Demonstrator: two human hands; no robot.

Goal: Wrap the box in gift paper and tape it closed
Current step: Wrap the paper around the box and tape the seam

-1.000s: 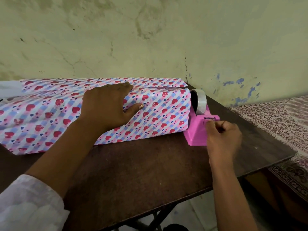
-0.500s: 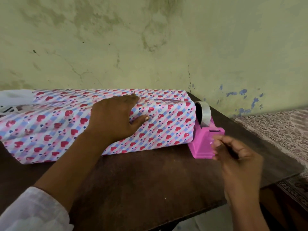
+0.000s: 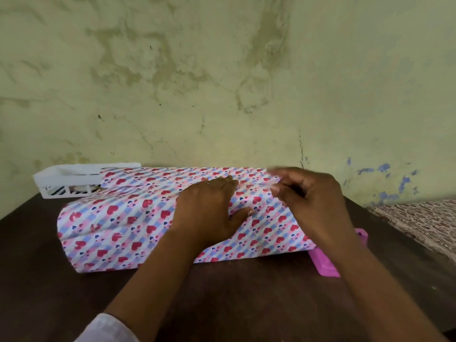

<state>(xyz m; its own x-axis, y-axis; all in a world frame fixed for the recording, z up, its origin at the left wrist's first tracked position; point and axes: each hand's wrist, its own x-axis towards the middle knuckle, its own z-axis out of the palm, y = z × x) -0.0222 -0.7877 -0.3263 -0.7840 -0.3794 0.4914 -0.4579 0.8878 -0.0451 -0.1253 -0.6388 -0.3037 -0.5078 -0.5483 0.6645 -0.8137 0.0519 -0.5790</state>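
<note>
The long box wrapped in heart-print gift paper [image 3: 118, 225] lies across the dark wooden table [image 3: 246, 304]. My left hand [image 3: 209, 211] presses flat on the paper's overlapping seam at the middle of the box, fingers straight. My right hand [image 3: 313, 201] hovers over the right top of the box. Its fingers are curled and pinch a short, pale, blurred strip of clear tape [image 3: 271, 172] by the seam. The pink tape dispenser [image 3: 323, 265] stands at the box's right end, mostly hidden by my right forearm.
A white plastic basket [image 3: 74, 178] sits behind the box at the back left, against the stained green wall. A patterned cloth surface [image 3: 419, 223] lies beyond the table's right edge. Bare dark tabletop lies in front of the box.
My right hand left the dispenser and rose leftward over the box top with a tape strip. The left hand kept pressing the paper. The view shifted left and up.
</note>
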